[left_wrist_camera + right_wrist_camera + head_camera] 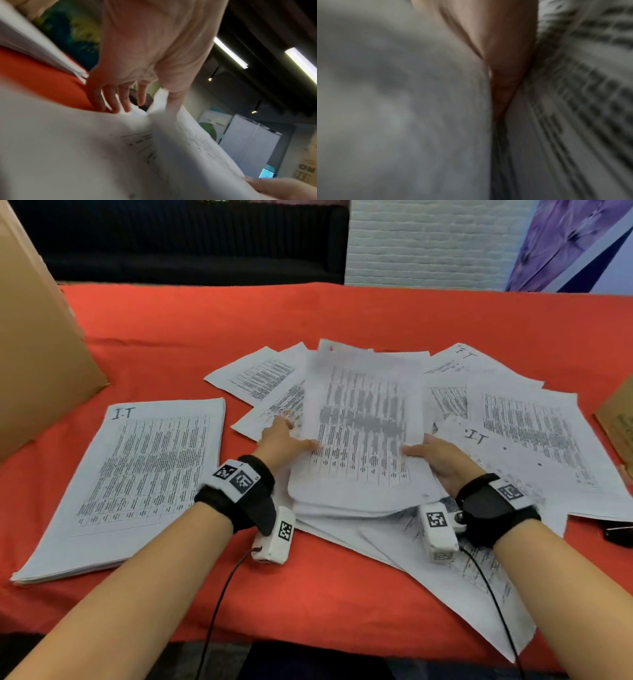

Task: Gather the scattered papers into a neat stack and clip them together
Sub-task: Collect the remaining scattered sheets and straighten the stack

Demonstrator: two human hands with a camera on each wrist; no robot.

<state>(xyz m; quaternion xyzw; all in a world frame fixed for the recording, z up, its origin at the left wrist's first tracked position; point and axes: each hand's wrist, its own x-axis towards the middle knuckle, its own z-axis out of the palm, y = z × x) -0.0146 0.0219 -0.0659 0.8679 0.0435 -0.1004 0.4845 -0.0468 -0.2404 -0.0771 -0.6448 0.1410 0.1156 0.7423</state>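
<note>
In the head view, a bundle of printed sheets (pixel 363 433) is held between two hands above a red tablecloth (pixel 205 323). The left hand (pixel 282 441) is set against the bundle's left edge, thumb laid on the top sheet and fingers spread behind it; the right hand (pixel 442 458) is set against the right edge, thumb on top, with the other fingers hidden beneath. The bundle is blurred, and its sheets cannot be counted. One squared stack marked "I.T" (pixel 137 477) lies flat, well to the left of the held bundle. At least six loose sheets (pixel 527 419) are fanned around and under the bundle, to its left, right and near side. Two cardboard pieces are seen: a large one (pixel 37 330) far left, a smaller one (pixel 616 426) far right. One dark object (pixel 620 532), too small to identify, lies right of the right wrist.

In the left wrist view, four fingers (pixel 109 98) are seen extended under the raised paper edge, the thumb (pixel 173 86) pressed on top, so the sheets are pinched.

In the right wrist view, only blurred paper (pixel 573 94) and part of the hand (pixel 505 60) between sheets are shown; the finger positions cannot be told there.
</note>
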